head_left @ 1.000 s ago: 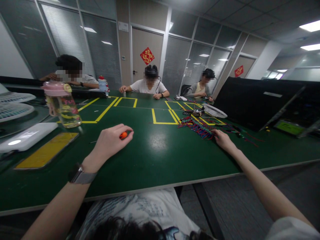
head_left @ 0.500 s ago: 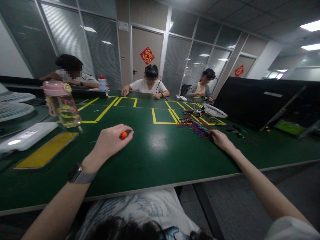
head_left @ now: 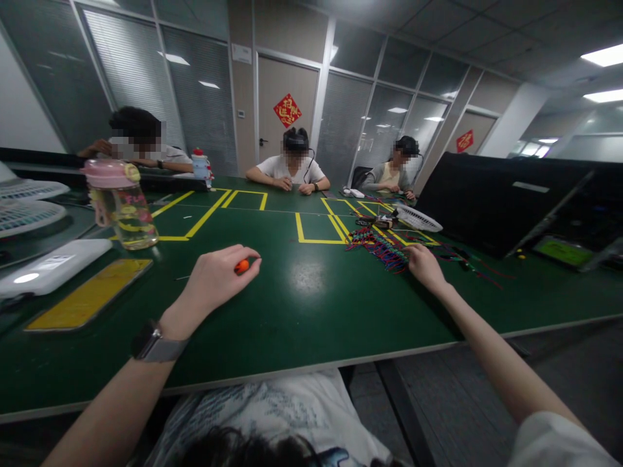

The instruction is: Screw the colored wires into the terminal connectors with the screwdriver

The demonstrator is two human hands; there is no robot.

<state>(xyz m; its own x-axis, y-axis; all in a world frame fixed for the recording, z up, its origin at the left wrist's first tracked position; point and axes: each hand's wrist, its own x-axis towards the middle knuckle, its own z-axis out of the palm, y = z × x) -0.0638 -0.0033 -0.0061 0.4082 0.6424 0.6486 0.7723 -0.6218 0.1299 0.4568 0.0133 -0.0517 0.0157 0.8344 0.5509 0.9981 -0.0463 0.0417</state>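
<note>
My left hand [head_left: 219,279]: fingers curled round orange thing [head_left: 241,266], left of middle | my right hand [head_left: 424,267]: by wires [head_left: 387,250], right of middle; can't tell if pinching | wires look light, bendy; best grabbed along thick row

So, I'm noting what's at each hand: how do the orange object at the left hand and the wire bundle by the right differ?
The orange object shows as a small, rounded patch; the wire bundle spreads wider, mixing red and blue. The orange object is partly hidden by the left hand; the wire bundle lies mostly exposed on the table. Both are near a hand.
</note>
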